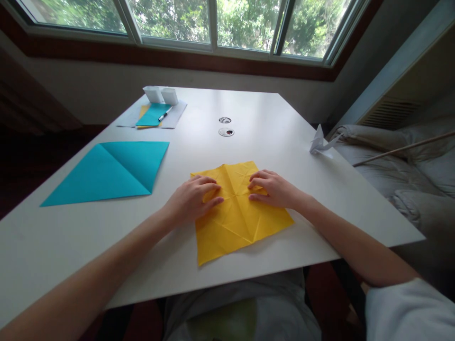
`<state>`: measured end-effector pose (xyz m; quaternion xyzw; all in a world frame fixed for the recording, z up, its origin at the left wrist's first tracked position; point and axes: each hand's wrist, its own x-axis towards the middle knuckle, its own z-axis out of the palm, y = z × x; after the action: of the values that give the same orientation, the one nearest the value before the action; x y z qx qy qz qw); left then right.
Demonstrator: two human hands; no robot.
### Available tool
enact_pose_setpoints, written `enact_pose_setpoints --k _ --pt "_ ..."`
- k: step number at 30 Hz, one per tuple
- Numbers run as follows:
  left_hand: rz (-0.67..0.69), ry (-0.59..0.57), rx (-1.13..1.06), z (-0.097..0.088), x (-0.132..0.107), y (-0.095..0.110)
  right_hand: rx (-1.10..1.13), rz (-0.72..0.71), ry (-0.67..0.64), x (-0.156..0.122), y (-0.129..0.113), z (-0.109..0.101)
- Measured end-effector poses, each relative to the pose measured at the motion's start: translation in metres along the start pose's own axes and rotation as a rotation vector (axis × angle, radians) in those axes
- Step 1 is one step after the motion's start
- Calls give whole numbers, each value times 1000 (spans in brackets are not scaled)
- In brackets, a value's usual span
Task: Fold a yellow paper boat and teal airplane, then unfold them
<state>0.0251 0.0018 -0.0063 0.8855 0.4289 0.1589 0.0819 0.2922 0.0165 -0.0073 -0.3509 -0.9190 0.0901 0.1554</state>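
Note:
A creased sheet of yellow paper (231,232) lies unfolded on the white table in front of me, crossed by several fold lines. My left hand (194,196) rests over its left side, fingers curved and the thumb apart from them. On the right side of the sheet, my right hand (272,189) touches the paper, also with a gap between thumb and fingers. The middle crease runs between both hands. Parts of the left and right edges are hidden under my hands.
A large blue sheet (106,175) with a diagonal crease lies left. Behind it are smaller blue paper (152,115), a pen (165,113) and white paper boxes (168,96). A white paper crane (322,142) stands near the right edge. Two round discs (226,132) lie mid-table.

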Motion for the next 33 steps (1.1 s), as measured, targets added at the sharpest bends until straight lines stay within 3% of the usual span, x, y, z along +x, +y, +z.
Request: enact_pose_setpoints --k 5,13,19,33 --pt "-66 37 17 14 -1 11 35 -23 27 -1 0 10" --pt "-110 -7 -27 12 1 2 134 14 72 -2 0 11" --pt "-55 37 -85 16 1 -5 169 23 88 -2 -1 10" --pt "-25 129 -228 18 0 8 239 -17 115 -1 1 20"
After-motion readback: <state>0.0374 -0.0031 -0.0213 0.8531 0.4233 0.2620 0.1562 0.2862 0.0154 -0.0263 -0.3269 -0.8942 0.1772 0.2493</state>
